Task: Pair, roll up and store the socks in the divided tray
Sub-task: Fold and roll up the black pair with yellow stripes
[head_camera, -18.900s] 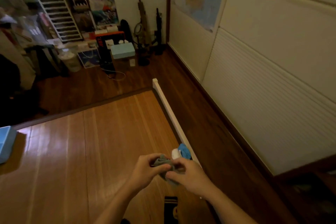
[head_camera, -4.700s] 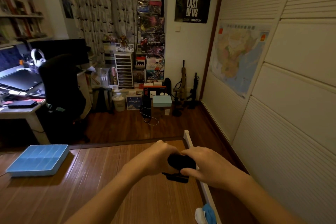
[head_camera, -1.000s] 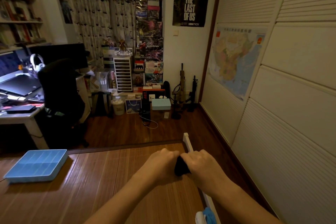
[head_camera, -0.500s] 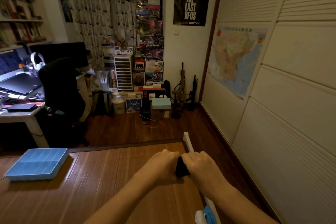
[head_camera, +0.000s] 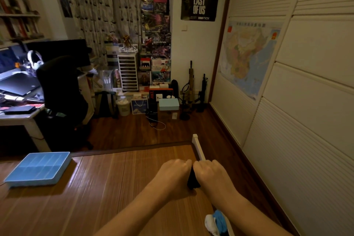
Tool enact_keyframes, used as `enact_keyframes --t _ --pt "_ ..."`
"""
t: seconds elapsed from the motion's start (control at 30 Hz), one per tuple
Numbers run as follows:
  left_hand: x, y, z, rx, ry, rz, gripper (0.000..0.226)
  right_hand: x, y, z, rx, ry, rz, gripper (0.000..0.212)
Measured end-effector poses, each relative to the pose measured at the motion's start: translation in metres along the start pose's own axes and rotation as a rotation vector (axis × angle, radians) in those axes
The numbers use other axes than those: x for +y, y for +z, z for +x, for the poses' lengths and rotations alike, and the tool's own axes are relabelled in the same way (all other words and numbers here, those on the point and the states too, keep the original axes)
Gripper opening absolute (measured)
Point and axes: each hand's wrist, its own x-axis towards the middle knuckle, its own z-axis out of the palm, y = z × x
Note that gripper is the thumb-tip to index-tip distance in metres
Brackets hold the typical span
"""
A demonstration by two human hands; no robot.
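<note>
Black sock roll (head_camera: 193,180) bunched small, mostly hidden between hands.

Left hand (head_camera: 175,173) and right hand (head_camera: 209,174) curled, knuckles touching

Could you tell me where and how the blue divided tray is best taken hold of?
Probably its right side wall, approached from the right: the blue divided tray lies flat, open side up, so the raised rim allows a pinch, thumb inside and fingers outside, and that wall is nearest the left hand.
</note>
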Motion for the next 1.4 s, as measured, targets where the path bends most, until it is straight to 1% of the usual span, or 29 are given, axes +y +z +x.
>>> enact_keyframes --t 0.07,0.1,0.17,0.2,0.23,0.27,0.3,0.33,0.37,0.43,0.47,0.5,0.53,0.6,0.67,0.73,0.8,0.83,0.9,0.97,1.03,1.07,1.13,1.23,1.3,1.37,1.4 --pt "0.003 0.007 0.001 -0.025 -0.013 -0.001 0.057 0.0 0.008 -0.003 0.034 -0.031 -0.039 0.04" --pt "0.004 0.011 0.0 -0.028 -0.012 -0.013 0.056 0.001 0.011 -0.004 0.017 -0.031 -0.023 0.04" --pt "0.005 0.02 -0.001 -0.034 -0.001 -0.091 0.047 0.006 0.018 -0.009 -0.043 -0.027 0.014 0.037" --pt "0.004 0.026 -0.002 -0.045 -0.006 -0.195 0.043 0.009 0.02 -0.011 -0.112 0.009 0.061 0.034" --pt "0.004 0.033 -0.004 -0.067 -0.016 -0.344 0.038 0.011 0.022 -0.015 -0.219 0.091 0.16 0.034" --pt "0.005 0.039 -0.005 -0.091 -0.024 -0.503 0.03 0.015 0.025 -0.019 -0.314 0.222 0.31 0.042" --pt "0.006 0.046 -0.006 -0.105 -0.032 -0.639 0.022 0.019 0.028 -0.025 -0.37 0.365 0.517 0.055" --pt "0.008 0.052 -0.007 -0.106 -0.058 -0.76 0.015 0.024 0.03 -0.03 -0.365 0.485 0.724 0.067" --pt "0.01 0.059 -0.007 -0.098 -0.106 -0.874 0.012 0.027 0.033 -0.035 -0.312 0.599 0.919 0.071" --pt "0.018 0.07 -0.009 -0.085 -0.222 -1.057 0.014 0.03 0.037 -0.045 -0.195 0.854 1.258 0.058" --pt "0.022 0.077 -0.008 -0.081 -0.261 -1.109 0.015 0.028 0.04 -0.049 -0.169 0.954 1.383 0.052" --pt "0.027 0.083 -0.007 -0.08 -0.279 -1.141 0.016 0.025 0.045 -0.052 -0.162 1.009 1.452 0.048" --pt "0.034 0.089 -0.005 -0.081 -0.286 -1.166 0.018 0.023 0.051 -0.056 -0.176 1.025 1.467 0.041" --pt "0.047 0.1 0.0 -0.08 -0.309 -1.166 0.019 0.018 0.061 -0.062 -0.183 1.031 1.463 0.037" --pt "0.057 0.114 0.006 -0.095 -0.322 -1.14 0.02 0.017 0.073 -0.072 -0.136 1.103 1.513 0.035" --pt "0.064 0.132 0.01 -0.139 -0.334 -1.092 0.023 0.02 0.087 -0.085 -0.089 1.194 1.561 0.038" --pt "0.067 0.155 0.012 -0.215 -0.352 -1.033 0.019 0.023 0.106 -0.1 -0.137 1.258 1.531 0.04" --pt "0.069 0.168 0.011 -0.274 -0.375 -1.04 0.015 0.024 0.118 -0.109 -0.179 1.286 1.516 0.042" --pt "0.071 0.197 0.01 -0.41 -0.487 -1.092 0.01 0.025 0.147 -0.131 -0.31 1.323 1.475 0.048" --pt "0.072 0.232 0.004 -0.527 -0.736 -1.165 0.01 0.028 0.179 -0.16 -0.461 1.376 1.407 0.054" --pt "0.071 0.269 -0.003 -0.586 -0.98 -1.211 0.017 0.034 0.211 -0.196 -0.53 1.481 1.383 0.055" --pt "0.071 0.287 -0.006 -0.595 -1.056 -1.209 0.02 0.04 0.228 -0.215 -0.541 1.532 1.358 0.054" --pt "0.068 0.325 -0.012 -0.625 -1.136 -1.182 0.023 0.052 0.26 -0.253 -0.55 1.631 1.268 0.051" --pt "0.068 0.383 -0.017 -0.681 -1.206 -1.153 0.024 0.071 0.31 -0.302 -0.514 1.727 1.039 0.04" --pt "0.071 0.423 -0.019 -0.693 -1.25 -1.153 0.021 0.076 0.344 -0.322 -0.483 1.737 0.924 0.036" --pt "0.076 0.463 -0.024 -0.704 -1.296 -1.149 0.02 0.073 0.374 -0.333 -0.499 1.714 0.832 0.042" --pt "0.079 0.482 -0.025 -0.697 -1.32 -1.144 0.021 0.07 0.389 -0.336 -0.505 1.673 0.776 0.047"
